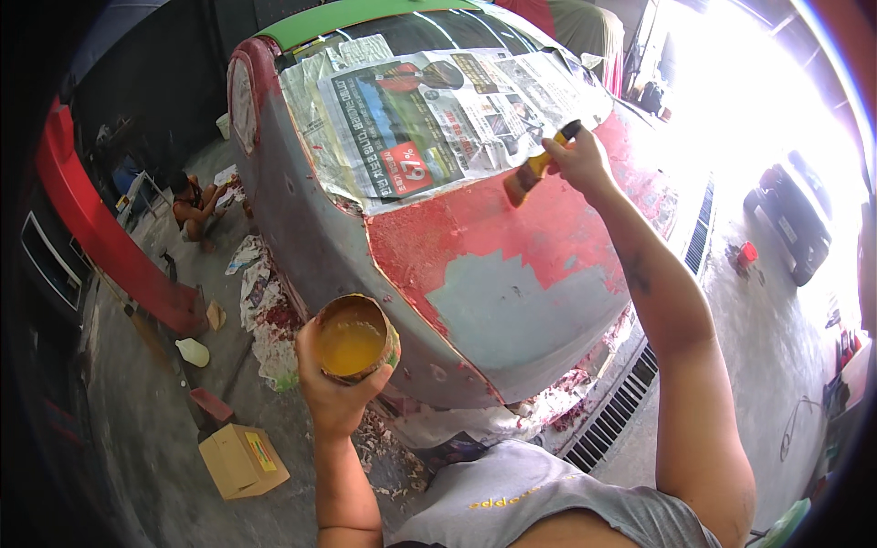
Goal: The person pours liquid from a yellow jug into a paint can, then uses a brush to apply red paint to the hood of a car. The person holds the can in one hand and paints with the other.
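Observation:
My left hand point(333, 402) is wrapped round a round tin point(393, 352) with yellowish liquid inside, held low in front of the car's corner. A paintbrush point(527, 178) with a yellow and black handle is gripped in my right hand point(582, 163). Its bristles point down, at or just above the car's red panel; I cannot tell whether they touch. The panel point(484, 219) is rough red on its far part and bare grey-green nearer me. Newspaper point(457, 114) covers the car window beyond it, and the roof point(365, 16) is green.
A person point(190, 205) crouches on the floor at the left. A red post point(68, 196), a white jug point(193, 353) and a cardboard box point(239, 464) stand on that side. A drain grate point(617, 411) runs along the right, with a red bucket point(748, 253) and another car point(797, 215) beyond.

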### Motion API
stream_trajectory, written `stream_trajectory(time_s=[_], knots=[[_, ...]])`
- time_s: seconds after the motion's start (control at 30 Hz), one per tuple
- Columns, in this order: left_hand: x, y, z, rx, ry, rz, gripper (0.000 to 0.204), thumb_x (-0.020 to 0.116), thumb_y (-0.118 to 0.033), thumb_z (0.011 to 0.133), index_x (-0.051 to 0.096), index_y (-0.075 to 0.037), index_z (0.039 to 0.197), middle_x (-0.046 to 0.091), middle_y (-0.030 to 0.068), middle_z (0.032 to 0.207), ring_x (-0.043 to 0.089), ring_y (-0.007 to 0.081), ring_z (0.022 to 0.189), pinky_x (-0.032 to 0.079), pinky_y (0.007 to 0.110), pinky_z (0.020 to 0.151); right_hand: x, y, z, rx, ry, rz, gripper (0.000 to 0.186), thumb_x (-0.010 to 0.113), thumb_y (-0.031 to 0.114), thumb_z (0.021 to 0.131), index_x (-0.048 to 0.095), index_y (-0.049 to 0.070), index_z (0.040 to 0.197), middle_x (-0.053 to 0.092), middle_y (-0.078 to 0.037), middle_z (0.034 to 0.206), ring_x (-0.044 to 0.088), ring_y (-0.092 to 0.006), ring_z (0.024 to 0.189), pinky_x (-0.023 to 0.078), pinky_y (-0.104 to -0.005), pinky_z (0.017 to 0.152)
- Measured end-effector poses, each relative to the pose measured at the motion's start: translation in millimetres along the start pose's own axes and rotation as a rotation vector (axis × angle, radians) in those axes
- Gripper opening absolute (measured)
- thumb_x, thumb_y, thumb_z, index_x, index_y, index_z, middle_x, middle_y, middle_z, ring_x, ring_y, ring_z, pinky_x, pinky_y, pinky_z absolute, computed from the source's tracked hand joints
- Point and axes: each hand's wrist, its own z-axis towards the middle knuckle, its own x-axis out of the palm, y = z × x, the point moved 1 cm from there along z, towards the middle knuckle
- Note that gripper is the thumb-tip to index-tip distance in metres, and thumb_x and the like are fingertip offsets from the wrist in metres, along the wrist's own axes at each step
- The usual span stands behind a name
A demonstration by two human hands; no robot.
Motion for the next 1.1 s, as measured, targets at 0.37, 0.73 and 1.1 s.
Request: stream_trajectory(time_s=[0.37, 0.73, 1.1], knots=[[4, -2, -5, 0.015, 0.022, 0.025, 0.091, 0.098, -0.014, 0.072, 0.046, 0.001, 0.146, 0.061, 0.0151, 0.136, 0.061, 0.0244, 0.128, 0.050, 0.042, 0.111, 30, 8, -34, 0.133, -0.013, -0.071, 0.040, 0.082, 0.028, 0.095, 0.066, -0.006, 0.108, 0.078, -0.015, 0.084, 0.078, -0.0215, 0.071, 0.062, -0.0363, 0.066], [11, -6, -1, -0.032, 0.033, -0.096, 0.090, 0.098, -0.013, 0.073, 0.046, 0.001, 0.146, 0.062, 0.0147, 0.136, 0.062, 0.0241, 0.126, 0.052, 0.041, 0.111, 72, 20, -53, 0.043, 0.038, 0.052, 0.040, 0.083, 0.031, 0.095, 0.067, -0.003, 0.105, 0.076, -0.016, 0.081, 0.077, -0.0225, 0.071, 0.062, -0.0365, 0.069], [8, -2, -1, -0.017, 0.034, -0.038, 0.093, 0.098, -0.013, 0.071, 0.045, 0.001, 0.146, 0.061, 0.0154, 0.136, 0.062, 0.0242, 0.127, 0.052, 0.041, 0.111, 116, 56, -56, -0.058, 0.103, 0.072, 0.038, 0.083, 0.029, 0.095, 0.065, -0.005, 0.102, 0.075, -0.018, 0.087, 0.076, -0.0220, 0.068, 0.060, -0.0347, 0.061]])
